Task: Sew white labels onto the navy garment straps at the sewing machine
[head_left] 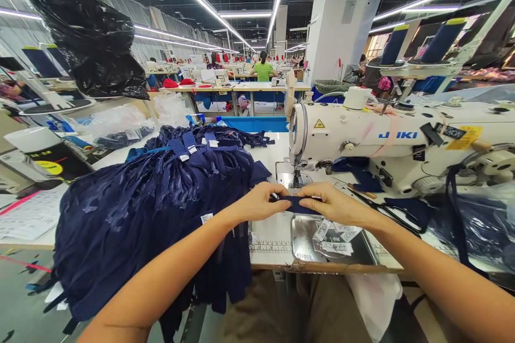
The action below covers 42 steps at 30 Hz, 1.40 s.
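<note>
Between my two hands a navy fabric strip [296, 206] is stretched, just in front of the needle area of a white sewing machine [358, 131]. My left hand [263, 201] pinches the strip's left end, thumb toward me. On the other side my right hand [328, 202] pinches it with thumb and fingers. Below the hands lies a metal tray [301, 241] holding several white printed labels [337, 238]. A large heap of navy garments [153, 209] with white tags lies left of my left hand.
Black scissors [386, 209] lie right of my right hand. Navy pieces in clear plastic [469, 225] are farther right. A black plastic bag [86, 37] hangs upper left, above a spray can [46, 155]. A person in green [263, 68] sits at a far table.
</note>
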{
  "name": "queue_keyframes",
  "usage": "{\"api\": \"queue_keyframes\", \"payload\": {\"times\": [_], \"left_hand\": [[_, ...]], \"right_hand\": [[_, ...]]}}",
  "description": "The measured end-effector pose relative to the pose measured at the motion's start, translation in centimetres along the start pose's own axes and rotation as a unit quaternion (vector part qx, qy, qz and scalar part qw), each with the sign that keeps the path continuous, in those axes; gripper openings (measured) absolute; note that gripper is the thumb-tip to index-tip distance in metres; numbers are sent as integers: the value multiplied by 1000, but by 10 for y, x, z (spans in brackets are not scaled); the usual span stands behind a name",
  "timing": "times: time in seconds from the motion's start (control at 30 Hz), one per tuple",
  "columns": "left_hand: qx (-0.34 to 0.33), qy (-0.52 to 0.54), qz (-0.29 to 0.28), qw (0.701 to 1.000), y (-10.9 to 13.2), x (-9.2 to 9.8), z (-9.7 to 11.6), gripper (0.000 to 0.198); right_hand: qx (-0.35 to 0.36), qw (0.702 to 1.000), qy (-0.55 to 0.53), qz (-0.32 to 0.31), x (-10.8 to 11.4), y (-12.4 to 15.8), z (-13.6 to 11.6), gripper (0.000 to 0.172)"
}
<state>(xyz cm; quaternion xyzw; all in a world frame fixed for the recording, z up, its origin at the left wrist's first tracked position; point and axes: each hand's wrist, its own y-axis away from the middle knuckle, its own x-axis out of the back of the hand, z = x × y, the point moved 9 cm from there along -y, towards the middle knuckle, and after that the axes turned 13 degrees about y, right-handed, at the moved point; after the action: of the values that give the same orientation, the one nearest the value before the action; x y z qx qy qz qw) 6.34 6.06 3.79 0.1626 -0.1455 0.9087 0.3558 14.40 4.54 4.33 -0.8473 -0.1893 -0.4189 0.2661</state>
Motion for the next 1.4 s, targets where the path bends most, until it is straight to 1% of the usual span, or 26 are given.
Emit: {"api": "queue_keyframes", "payload": {"times": [0.03, 0.1, 0.2, 0.27, 0.33, 0.37, 0.4, 0.43, 0.57, 0.63, 0.7, 0.87, 1.13, 1.4], "left_hand": [[33, 29, -17, 999, -2, -3, -8, 12], [74, 93, -12, 993, -2, -4, -22, 14], [99, 177, 33, 979, 2, -2, -37, 14], [106, 227, 70, 966, 7, 0, -44, 15], [108, 271, 114, 950, 11, 3, -49, 17], [106, 288, 135, 942, 12, 5, -51, 17], [103, 302, 152, 936, 14, 7, -52, 17], [99, 311, 166, 930, 15, 8, -53, 17], [77, 327, 202, 920, 19, 13, -54, 18], [69, 327, 210, 919, 20, 14, -53, 18], [65, 327, 214, 918, 20, 14, -53, 17], [57, 336, 218, 915, 21, 14, -53, 17], [52, 319, 221, 920, 22, 13, -57, 14], [57, 377, 203, 902, 21, 9, -57, 20]], "right_hand": [[1, 999, 34, 5, 2, -2, 0, 18], [6, 995, 96, 20, 4, -6, 0, 16], [46, 983, 167, 60, 3, -9, -5, 12], [74, 967, 216, 113, 3, -7, -12, 9], [78, 945, 258, 187, 6, -2, -18, 8], [72, 937, 266, 214, 5, 0, -20, 8], [62, 936, 262, 227, 4, 2, -21, 10], [47, 941, 247, 226, 0, 2, -21, 11], [-46, 977, 134, 160, -16, -5, -8, 12], [-89, 982, 89, 143, -19, -7, -1, 11], [-110, 983, 61, 133, -20, -9, 3, 11], [-121, 984, 39, 123, -20, -11, 6, 11], [-134, 985, 45, 96, -24, -13, 7, 10], [-132, 986, 28, 96, -22, -13, 6, 12]]}}
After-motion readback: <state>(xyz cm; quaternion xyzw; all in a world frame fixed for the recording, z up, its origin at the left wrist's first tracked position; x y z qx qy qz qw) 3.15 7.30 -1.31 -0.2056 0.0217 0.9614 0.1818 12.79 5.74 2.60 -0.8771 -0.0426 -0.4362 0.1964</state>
